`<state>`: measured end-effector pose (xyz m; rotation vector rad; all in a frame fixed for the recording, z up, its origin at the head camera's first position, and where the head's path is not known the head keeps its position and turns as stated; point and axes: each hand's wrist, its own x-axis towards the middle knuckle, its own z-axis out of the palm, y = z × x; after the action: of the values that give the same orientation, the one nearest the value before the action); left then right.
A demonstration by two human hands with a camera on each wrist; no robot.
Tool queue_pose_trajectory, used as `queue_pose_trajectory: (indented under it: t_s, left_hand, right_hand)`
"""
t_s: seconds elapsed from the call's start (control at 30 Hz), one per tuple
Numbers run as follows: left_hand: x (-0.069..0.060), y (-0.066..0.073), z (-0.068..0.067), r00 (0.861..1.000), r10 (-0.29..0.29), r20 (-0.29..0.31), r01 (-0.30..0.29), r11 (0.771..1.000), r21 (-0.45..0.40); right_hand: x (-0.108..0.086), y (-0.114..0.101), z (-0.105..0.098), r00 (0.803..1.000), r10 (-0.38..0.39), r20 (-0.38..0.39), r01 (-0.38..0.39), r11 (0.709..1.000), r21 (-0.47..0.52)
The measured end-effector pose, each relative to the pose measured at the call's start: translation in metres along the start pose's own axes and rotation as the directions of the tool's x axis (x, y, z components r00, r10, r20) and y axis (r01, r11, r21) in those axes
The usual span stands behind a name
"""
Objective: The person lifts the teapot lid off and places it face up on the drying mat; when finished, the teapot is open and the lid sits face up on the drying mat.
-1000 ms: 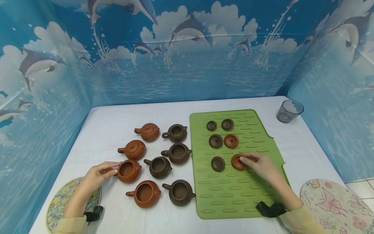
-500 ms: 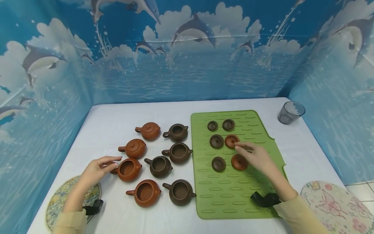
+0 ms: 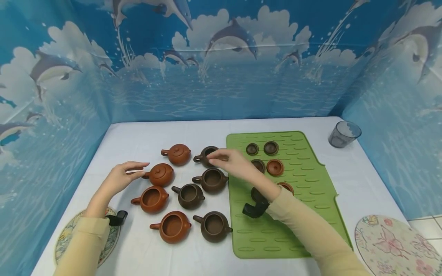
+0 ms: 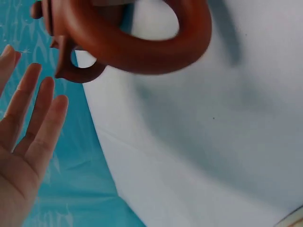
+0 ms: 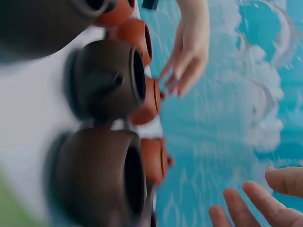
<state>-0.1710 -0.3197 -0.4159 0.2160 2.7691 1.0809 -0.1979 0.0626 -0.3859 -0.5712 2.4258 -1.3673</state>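
My left hand [image 3: 121, 177] is beside the handle of a lidded reddish-brown teapot [image 3: 162, 174]. Its fingers are extended and hold nothing; in the left wrist view they stay apart from the reddish handles [image 4: 156, 60]. A second lidded reddish teapot [image 3: 177, 154] stands behind. Two reddish teapots without lids [image 3: 152, 209] sit nearer the front. My right hand [image 3: 233, 163] hovers over a dark brown lidless teapot [image 3: 201, 158], partly covering it. Its thumb and fingers are apart in the right wrist view, with nothing between them. More dark lidless teapots [image 3: 213, 189] stand in front.
A green mat [image 3: 272, 230] carries several loose lids, including a reddish lid [image 3: 275, 167] and a small dark lid [image 3: 252, 148]; my right arm partly hides some. A glass [image 3: 343, 134] stands back right. Round patterned mats [image 3: 390, 245] lie at both front corners.
My right hand has left the reddish lid on the mat, which stays there, and moved left and back over the dark teapots. My left hand has left a lidless teapot's handle and moved back.
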Motion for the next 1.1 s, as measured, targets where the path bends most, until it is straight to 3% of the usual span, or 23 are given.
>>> queue_pose_trajectory:
  t_s: [0.13, 0.27, 0.37, 0.57, 0.77, 1.1]
  left_hand:
    - [0.011, -0.006, 0.004, 0.998, -0.058, 0.037, 0.058, 0.998, 0.001]
    - [0.019, -0.011, 0.009, 0.986, -0.141, 0.085, 0.140, 0.990, 0.021]
    - [0.022, -0.012, 0.012, 0.979, -0.171, 0.109, 0.169, 0.985, 0.029]
    - [0.024, -0.013, 0.013, 0.975, -0.192, 0.108, 0.191, 0.981, 0.019]
    - [0.025, -0.014, 0.015, 0.981, -0.170, 0.093, 0.169, 0.985, 0.025]
    - [0.026, -0.015, 0.016, 0.981, -0.171, 0.088, 0.169, 0.985, 0.027]
  right_hand:
    - [0.030, -0.018, 0.030, 0.994, -0.062, 0.088, 0.063, 0.998, -0.012]
    - [0.054, -0.028, 0.056, 0.987, -0.071, 0.147, 0.080, 0.995, -0.056]
    - [0.070, -0.032, 0.072, 0.982, -0.073, 0.175, 0.087, 0.994, -0.073]
    - [0.093, -0.036, 0.097, 0.983, -0.063, 0.171, 0.086, 0.988, -0.130]
    - [0.106, -0.042, 0.117, 0.987, -0.033, 0.157, 0.062, 0.981, -0.183]
    - [0.111, -0.045, 0.140, 0.989, -0.063, 0.136, 0.107, 0.931, -0.348]
